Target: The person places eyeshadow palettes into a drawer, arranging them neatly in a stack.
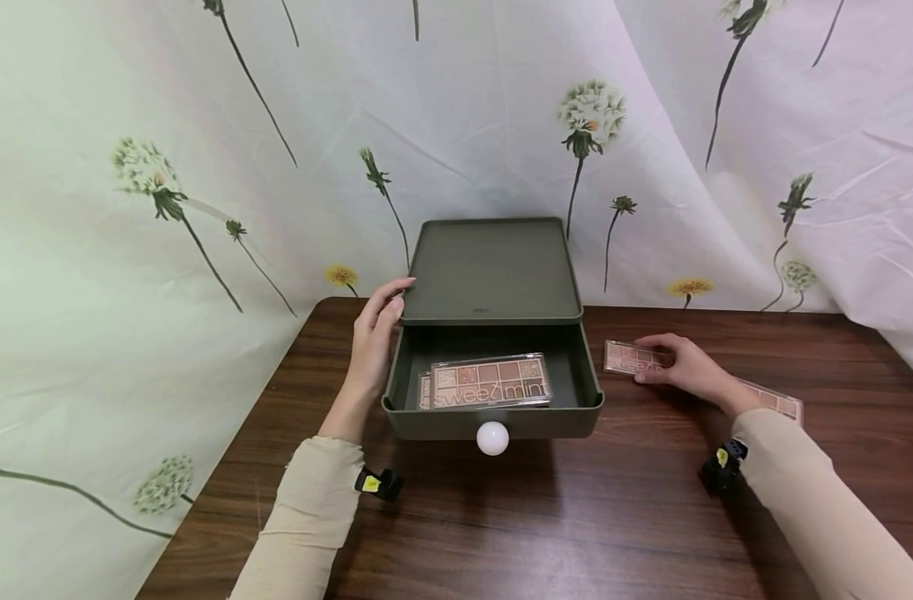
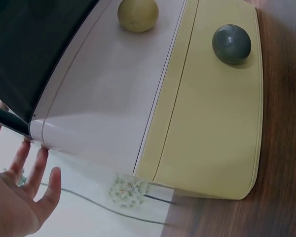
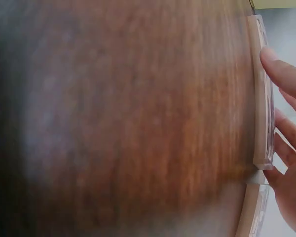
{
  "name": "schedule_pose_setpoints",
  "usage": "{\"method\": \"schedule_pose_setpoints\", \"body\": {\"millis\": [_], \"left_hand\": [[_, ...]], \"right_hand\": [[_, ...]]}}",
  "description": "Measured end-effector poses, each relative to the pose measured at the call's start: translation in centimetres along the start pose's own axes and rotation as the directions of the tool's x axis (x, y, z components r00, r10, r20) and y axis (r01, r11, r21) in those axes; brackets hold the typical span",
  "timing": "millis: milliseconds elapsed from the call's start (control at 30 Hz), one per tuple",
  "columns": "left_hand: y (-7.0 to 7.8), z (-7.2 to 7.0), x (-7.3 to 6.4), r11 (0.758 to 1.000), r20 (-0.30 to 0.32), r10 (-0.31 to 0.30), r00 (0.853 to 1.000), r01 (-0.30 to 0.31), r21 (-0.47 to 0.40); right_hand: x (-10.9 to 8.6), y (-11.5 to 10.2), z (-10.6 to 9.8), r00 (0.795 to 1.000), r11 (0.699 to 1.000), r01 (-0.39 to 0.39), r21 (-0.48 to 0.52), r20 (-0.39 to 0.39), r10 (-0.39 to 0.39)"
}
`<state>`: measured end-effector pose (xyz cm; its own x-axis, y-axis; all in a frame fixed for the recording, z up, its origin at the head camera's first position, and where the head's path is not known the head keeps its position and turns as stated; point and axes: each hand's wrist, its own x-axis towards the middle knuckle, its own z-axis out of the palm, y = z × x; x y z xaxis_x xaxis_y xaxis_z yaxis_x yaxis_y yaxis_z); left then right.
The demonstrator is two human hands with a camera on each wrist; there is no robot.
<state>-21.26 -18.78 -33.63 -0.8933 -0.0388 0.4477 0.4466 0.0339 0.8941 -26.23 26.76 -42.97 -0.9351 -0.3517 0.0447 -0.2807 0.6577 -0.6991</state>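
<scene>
A small stacked drawer unit stands on the table, its dark green top drawer (image 1: 494, 423) pulled out by a white knob (image 1: 492, 438). Inside lie two overlapping eyeshadow palettes (image 1: 490, 382) with clear lids. My left hand (image 1: 374, 342) rests against the left side of the unit near the top; in the left wrist view its fingers are extended along that side. To the right of the unit, my right hand (image 1: 681, 367) pinches another eyeshadow palette (image 1: 629, 357) by its edges, low over the table. A further palette (image 1: 779, 402) lies on the table, partly hidden behind my right wrist.
Under the green drawer are a pale drawer (image 2: 103, 94) with a yellowish knob and a yellow drawer (image 2: 207, 113) with a dark knob, both pushed in. The brown wooden table (image 1: 576, 517) meets a flower-printed cloth (image 1: 486, 117) behind the unit.
</scene>
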Motion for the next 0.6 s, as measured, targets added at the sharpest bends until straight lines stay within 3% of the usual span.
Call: {"method": "schedule_pose_setpoints", "body": {"millis": [267, 600], "left_hand": [[0.0, 0.1, 0.0, 1.0, 0.002, 0.006, 1.0, -0.006, 0.002], [-0.1, 0.1, 0.0, 1.0, -0.008, 0.01, 1.0, -0.01, 0.012]], "right_hand": [[0.1, -0.2, 0.2, 0.999, 0.998, 0.034, -0.046, -0.025, -0.035], [-0.5, -1.4, -0.6, 0.999, 0.999, 0.0, -0.054, -0.052, -0.003]]}}
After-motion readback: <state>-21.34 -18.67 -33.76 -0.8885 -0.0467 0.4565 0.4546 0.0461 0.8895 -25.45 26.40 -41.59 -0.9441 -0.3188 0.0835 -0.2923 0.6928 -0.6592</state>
